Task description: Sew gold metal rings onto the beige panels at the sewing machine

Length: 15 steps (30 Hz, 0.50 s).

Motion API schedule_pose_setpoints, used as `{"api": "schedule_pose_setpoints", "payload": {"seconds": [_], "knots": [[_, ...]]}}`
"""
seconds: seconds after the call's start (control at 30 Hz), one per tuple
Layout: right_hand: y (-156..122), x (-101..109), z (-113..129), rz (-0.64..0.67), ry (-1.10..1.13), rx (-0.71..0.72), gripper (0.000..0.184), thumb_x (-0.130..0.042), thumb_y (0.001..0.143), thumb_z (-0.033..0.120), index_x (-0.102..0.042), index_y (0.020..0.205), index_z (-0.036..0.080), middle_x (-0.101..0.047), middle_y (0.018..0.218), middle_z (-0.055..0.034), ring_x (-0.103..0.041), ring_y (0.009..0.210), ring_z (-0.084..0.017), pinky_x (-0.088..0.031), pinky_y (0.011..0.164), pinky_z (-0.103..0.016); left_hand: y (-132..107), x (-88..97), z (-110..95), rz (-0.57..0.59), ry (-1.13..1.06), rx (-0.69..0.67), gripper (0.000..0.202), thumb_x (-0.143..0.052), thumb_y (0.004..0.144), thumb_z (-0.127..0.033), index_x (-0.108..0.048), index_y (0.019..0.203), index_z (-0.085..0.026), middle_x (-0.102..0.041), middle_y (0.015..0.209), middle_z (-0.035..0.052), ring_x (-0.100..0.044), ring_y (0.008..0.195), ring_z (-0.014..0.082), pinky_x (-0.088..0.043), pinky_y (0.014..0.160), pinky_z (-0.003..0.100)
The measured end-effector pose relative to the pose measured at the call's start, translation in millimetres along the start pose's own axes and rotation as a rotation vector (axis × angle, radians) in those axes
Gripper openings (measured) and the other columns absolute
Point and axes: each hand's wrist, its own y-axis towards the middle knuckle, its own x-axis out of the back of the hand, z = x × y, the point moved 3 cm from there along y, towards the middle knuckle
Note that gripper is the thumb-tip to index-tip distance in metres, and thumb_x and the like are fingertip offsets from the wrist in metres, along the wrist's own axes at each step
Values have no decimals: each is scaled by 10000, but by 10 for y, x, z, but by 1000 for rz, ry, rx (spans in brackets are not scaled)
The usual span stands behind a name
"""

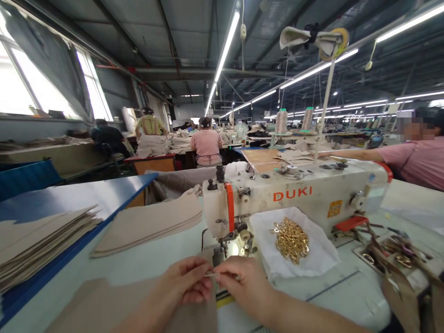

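Observation:
Just in front of the sewing machine's needle area, my left hand (185,283) and my right hand (247,286) meet fingertip to fingertip. Both pinch a small pale strip (211,274), mostly hidden by the fingers. A beige fabric panel (114,300) lies flat under my left hand and forearm. The white sewing machine (263,194) stands directly beyond, its lamp lighting the presser foot area. To the right of the needle, gold metal rings or clasps (292,240) are heaped on a white cloth (321,261).
Stacked beige panels (149,222) lie left of the machine, and a thicker stack (45,245) is on a blue-edged table (114,192). A parts tray (378,263) and hanging straps (402,291) are at right. A person in pink (412,159) reaches across beyond the machine; others sit farther back.

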Motion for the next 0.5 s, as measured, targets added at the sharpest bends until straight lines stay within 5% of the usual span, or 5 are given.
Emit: {"api": "schedule_pose_setpoints", "payload": {"seconds": [0.23, 0.37, 0.5], "knots": [[-76, 53, 87, 77, -330, 206, 265, -473, 886, 102, -708, 971, 189, -729, 886, -52, -655, 820, -166, -501, 760, -242, 289, 235, 204, 67, 162, -30, 456, -867, 436, -489, -703, 739, -190, -674, 524, 6, -644, 559, 179, -529, 606, 270], [-173, 324, 375, 170, -508, 364, 263, -433, 918, 154, -665, 1043, 149, -712, 961, -97, -636, 877, -193, -498, 809, -281, 367, 267, 272, 82, 194, -87, 451, -843, 427, -528, -709, 711, -204, -691, 547, 19, -648, 580, 201, -527, 596, 280], [-85, 888, 306, 92, -731, 131, 236, -447, 934, 149, -679, 953, 183, -703, 918, -60, -627, 861, -170, -475, 787, -258, 296, 213, 184, 37, 150, -73, 439, -854, 371, -511, -723, 672, -220, -710, 585, 25, -663, 627, 222, -530, 587, 275]]}}
